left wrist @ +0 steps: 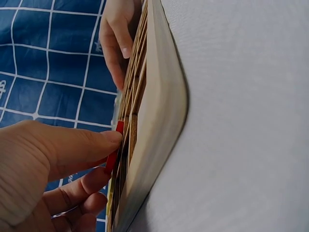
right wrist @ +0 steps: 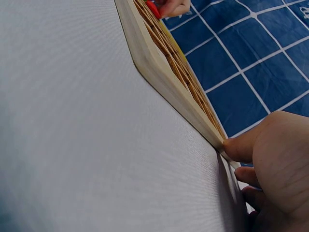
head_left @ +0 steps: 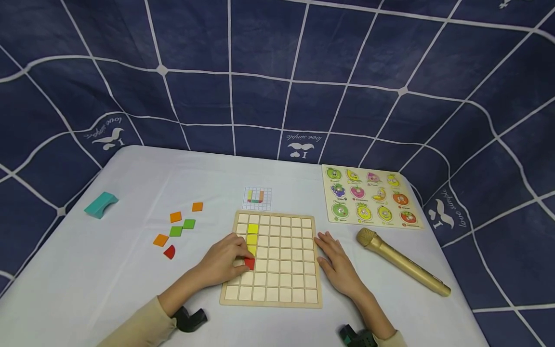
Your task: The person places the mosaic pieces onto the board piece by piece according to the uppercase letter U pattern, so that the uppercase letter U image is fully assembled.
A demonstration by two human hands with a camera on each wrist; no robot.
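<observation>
My left hand (head_left: 222, 260) pinches a small red tile (head_left: 249, 263) between thumb and fingertips, over the left part of a wooden grid board (head_left: 279, 279). In the left wrist view the red tile (left wrist: 114, 153) stands at a slant to the grid. Three yellow tiles (head_left: 252, 229) line one column just above it. Along the board's right edge rests my right hand (head_left: 340, 267), its fingers fairly straight; in the right wrist view the thumb of the right hand (right wrist: 285, 164) touches the rim. A pattern card (head_left: 257, 198) with a coloured U shape lies behind the board.
Left of the board lie orange tiles (head_left: 175, 217), green tiles (head_left: 189, 224) and a red quarter-round tile (head_left: 170, 251). Farther left is a teal arch block (head_left: 101, 205). A fruit puzzle board (head_left: 373, 197) and a gold microphone (head_left: 403, 261) are on the right.
</observation>
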